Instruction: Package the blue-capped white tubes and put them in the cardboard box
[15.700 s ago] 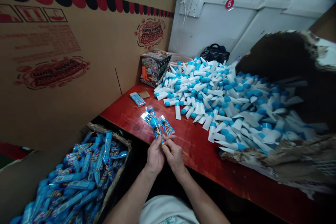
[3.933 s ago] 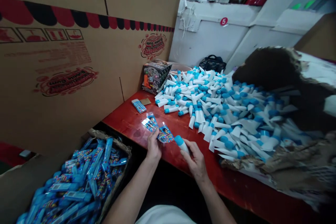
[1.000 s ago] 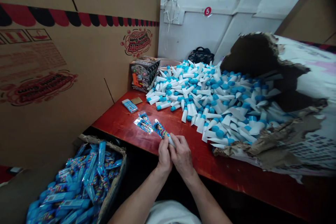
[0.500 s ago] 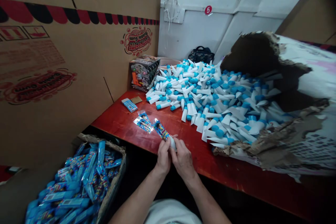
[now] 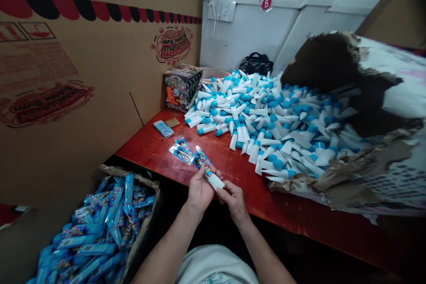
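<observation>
Over the table's front edge, my left hand is closed around a printed plastic sleeve. A white squeeze tube sits partly inside that sleeve, its flat white end sticking out toward me. My right hand pinches this end between thumb and fingers. Just beyond my left hand, a few flat printed sleeves lie overlapping on the red table. To the right of my hands spreads a large heap of white tubes with blue caps.
Left of the table's front edge stands a carton full of sleeved blue tubes. A torn sack-like box lies on its side at right. Further back are a display box, a dark bag and a blue-and-white packet. A big cardboard box walls the left.
The tube has gone further into line with the sleeve, with more of its white end showing. My right hand has shifted to the tube's end; my left hand has moved slightly left.
</observation>
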Motion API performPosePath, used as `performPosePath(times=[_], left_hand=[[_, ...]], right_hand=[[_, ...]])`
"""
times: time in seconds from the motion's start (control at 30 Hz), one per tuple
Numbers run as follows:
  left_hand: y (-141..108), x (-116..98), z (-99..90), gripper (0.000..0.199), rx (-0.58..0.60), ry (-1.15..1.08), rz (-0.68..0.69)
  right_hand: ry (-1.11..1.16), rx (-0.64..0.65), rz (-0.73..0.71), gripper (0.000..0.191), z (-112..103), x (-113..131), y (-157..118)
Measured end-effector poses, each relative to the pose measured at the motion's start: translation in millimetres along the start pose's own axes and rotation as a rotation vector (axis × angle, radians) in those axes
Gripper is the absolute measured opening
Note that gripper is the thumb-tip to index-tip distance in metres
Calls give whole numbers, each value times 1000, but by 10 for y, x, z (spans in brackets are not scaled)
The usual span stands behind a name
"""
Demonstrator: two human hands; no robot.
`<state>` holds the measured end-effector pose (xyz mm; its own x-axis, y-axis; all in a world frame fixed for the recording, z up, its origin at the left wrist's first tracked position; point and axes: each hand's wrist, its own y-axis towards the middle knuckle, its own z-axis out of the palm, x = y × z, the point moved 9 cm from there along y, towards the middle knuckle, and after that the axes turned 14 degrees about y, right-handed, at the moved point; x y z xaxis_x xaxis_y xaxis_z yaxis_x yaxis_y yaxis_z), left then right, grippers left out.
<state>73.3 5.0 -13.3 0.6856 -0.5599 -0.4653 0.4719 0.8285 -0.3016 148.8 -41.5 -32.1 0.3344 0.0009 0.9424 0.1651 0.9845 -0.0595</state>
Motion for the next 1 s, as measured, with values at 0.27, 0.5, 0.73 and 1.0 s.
performPosePath(times=[0.27,0.5,0.73,1.0], left_hand=[[-38,93,-26,25,28,120,-54],[-54,140,-91,24,27,37,-85],[-48,166,-117,27,67,78,-95],[-65,113,-130,27,68,174,-48]], right_hand=[[-213,141,-83,30,140,264,58],[-208,164,-47,39,104,141,103],[-483,132,-159,45,245,215,195],[-534,125,-86,45,322,212,270]])
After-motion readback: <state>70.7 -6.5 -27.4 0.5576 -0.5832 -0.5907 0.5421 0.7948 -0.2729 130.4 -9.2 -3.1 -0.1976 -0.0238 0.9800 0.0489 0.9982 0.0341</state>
